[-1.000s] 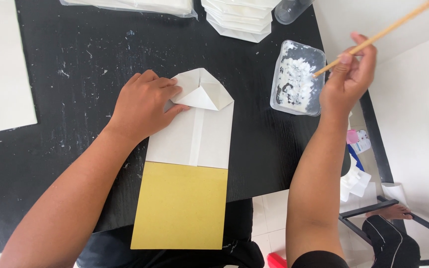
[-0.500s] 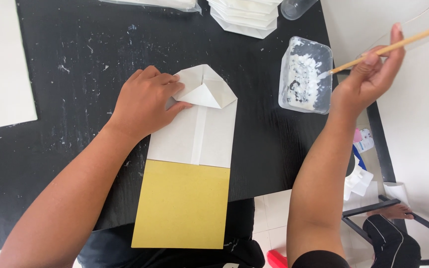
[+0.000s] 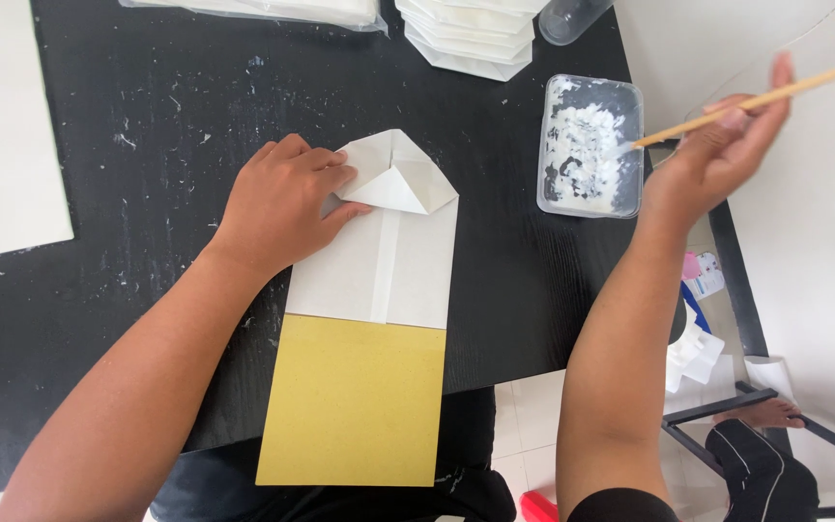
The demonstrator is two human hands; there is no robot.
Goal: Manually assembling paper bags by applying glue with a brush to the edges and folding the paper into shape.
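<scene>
A single head-worn camera looks steeply down from close above onto the black wooden table, taking in both forearms and floor at right.

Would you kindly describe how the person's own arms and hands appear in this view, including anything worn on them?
Both forearms are bare from the hands down toward the elbows. The left hand shows no ring, watch, glove or bracelet. The right hand is motion-blurred, so small items cannot be ruled out, though none shows. Near the bottom edge, a dark sleeve edge appears at the right upper arm. No marks are visible.
</scene>
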